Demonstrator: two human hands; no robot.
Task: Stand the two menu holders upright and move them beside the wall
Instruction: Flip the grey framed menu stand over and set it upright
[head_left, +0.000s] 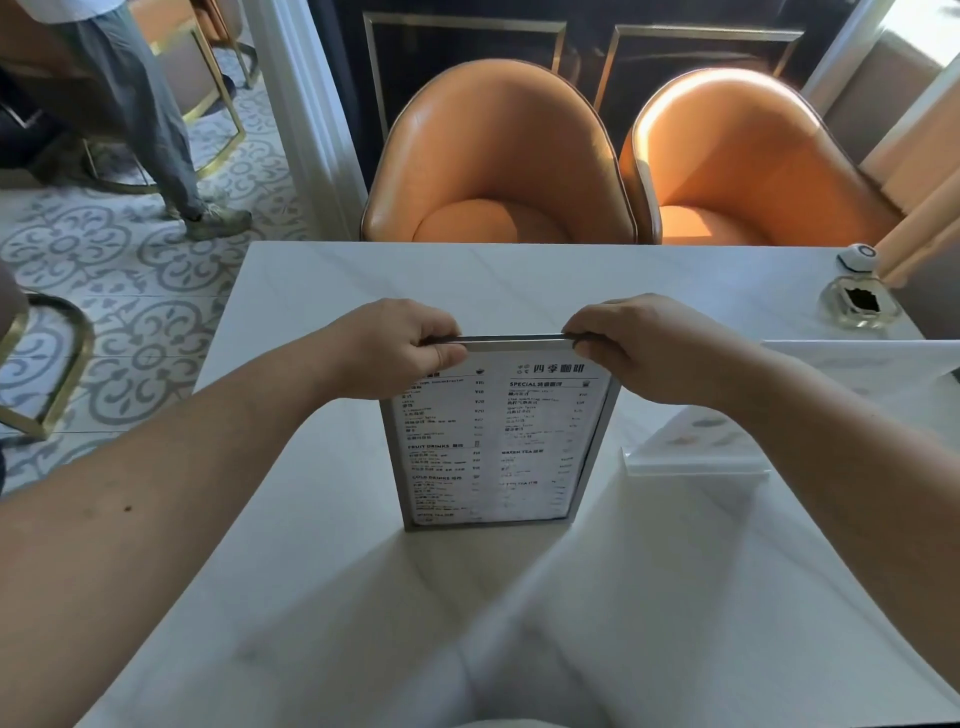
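A grey-framed menu holder (498, 441) stands upright in the middle of the white table (322, 519), its printed face toward me. My left hand (400, 348) pinches its top left corner and my right hand (644, 348) pinches its top right corner. A second, clear acrylic menu holder (727, 441) lies flat on the table just right of it, partly under my right forearm, with its base strip toward me.
Two orange armchairs (498, 166) stand at the table's far edge. A glass ashtray (860, 304) and a small white call button (857, 257) sit at the far right corner by the wall. A person's legs (150, 104) stand on the patterned floor at the left.
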